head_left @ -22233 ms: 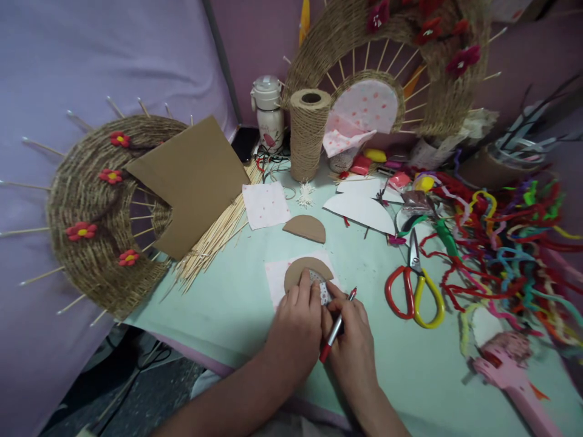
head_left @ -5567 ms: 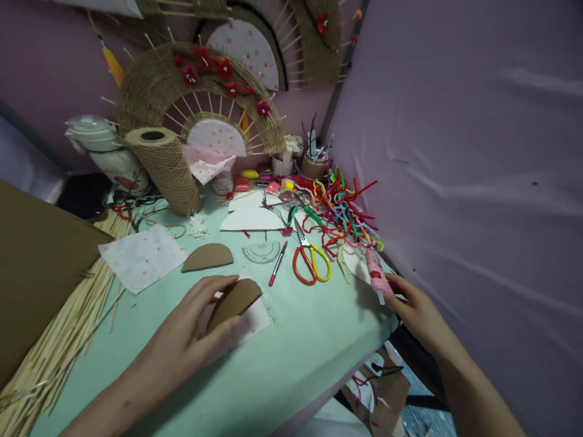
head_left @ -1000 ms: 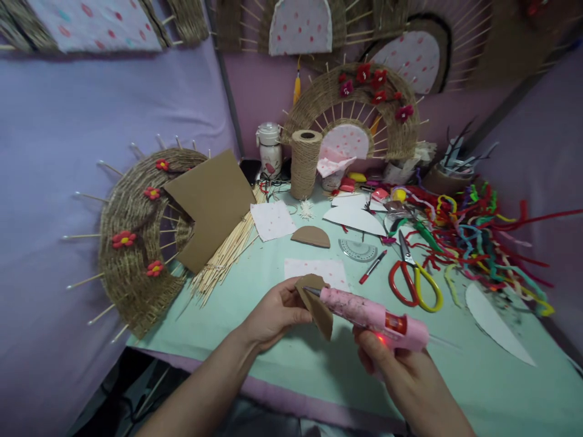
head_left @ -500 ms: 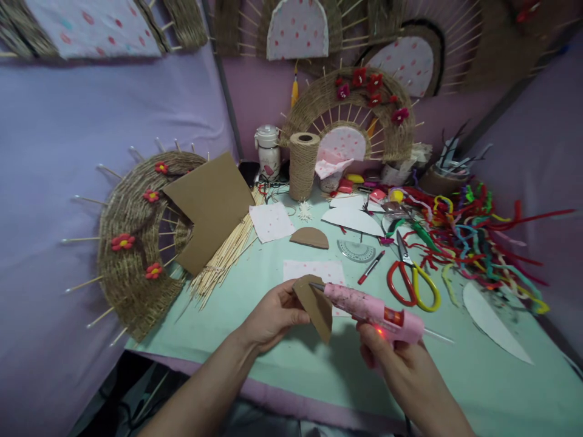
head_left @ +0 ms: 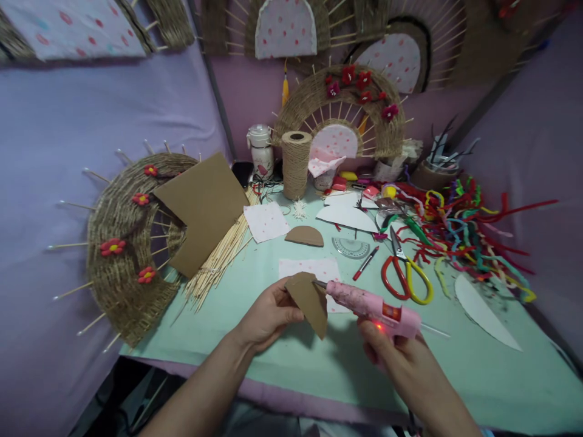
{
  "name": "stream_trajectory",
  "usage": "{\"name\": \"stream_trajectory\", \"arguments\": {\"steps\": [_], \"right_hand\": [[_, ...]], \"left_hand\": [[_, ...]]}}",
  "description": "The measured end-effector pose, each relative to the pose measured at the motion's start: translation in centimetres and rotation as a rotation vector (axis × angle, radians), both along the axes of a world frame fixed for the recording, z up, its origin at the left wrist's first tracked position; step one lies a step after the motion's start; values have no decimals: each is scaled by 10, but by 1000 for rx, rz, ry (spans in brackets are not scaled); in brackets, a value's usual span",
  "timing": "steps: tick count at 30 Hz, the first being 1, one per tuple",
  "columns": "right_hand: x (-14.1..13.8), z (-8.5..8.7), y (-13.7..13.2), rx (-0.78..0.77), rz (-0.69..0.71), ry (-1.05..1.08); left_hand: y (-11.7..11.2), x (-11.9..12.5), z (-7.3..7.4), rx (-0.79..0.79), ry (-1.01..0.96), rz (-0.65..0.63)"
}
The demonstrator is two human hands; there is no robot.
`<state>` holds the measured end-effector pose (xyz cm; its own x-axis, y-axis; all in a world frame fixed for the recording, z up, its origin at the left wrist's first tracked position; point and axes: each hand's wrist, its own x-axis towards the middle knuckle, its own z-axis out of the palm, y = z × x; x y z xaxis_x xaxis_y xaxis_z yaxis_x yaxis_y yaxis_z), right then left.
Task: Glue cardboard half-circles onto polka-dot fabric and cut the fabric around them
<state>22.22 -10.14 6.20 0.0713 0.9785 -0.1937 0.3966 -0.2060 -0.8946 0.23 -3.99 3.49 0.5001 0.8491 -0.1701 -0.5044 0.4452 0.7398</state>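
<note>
The cardboard half-disc (head_left: pixel 308 298) is held up off the worktop (head_left: pixel 455 376), tilted on edge, close in front of the person and just above a dotted fabric piece (head_left: pixel 304 267) that lies flat. It is pinched at its left edge by the left hand (head_left: pixel 266 317); the grip is pressed together on the card, thumb on the near face and fingers behind. The metal nozzle of the pink glue gun (head_left: pixel 376 308) is set against the upper edge of the card, near its corner. Whether glue has come out cannot be told.

The gun is grasped from below by the right hand (head_left: pixel 394 355), with the grip wrapped shut round the handle. A red light glows on the body just above the fingers.

It is judged that the card is best steadied at a fixed angle to the nozzle. The pinching fingers should be kept well away from the hot tip, and the trigger pressed lightly so that a thin, even line is laid close to the rim.

Further out, a second half-disc (head_left: pixel 304 235), a protractor (head_left: pixel 350 247), a red pen (head_left: pixel 365 263) and scissors (head_left: pixel 405 280) are laid on the worktop. Pipe cleaners (head_left: pixel 460 230) are heaped to the right, and a twine spool (head_left: pixel 295 165) stands at the back.
</note>
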Motion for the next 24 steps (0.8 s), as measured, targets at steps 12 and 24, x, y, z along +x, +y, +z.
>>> {"name": "stream_trajectory", "arguments": {"steps": [12,24], "right_hand": [[-2,11,5,119,122,30],[2,1,2,75,79,2]], "left_hand": [[1,0,-1,-3,33,7],[1,0,-1,1,43,14]]}}
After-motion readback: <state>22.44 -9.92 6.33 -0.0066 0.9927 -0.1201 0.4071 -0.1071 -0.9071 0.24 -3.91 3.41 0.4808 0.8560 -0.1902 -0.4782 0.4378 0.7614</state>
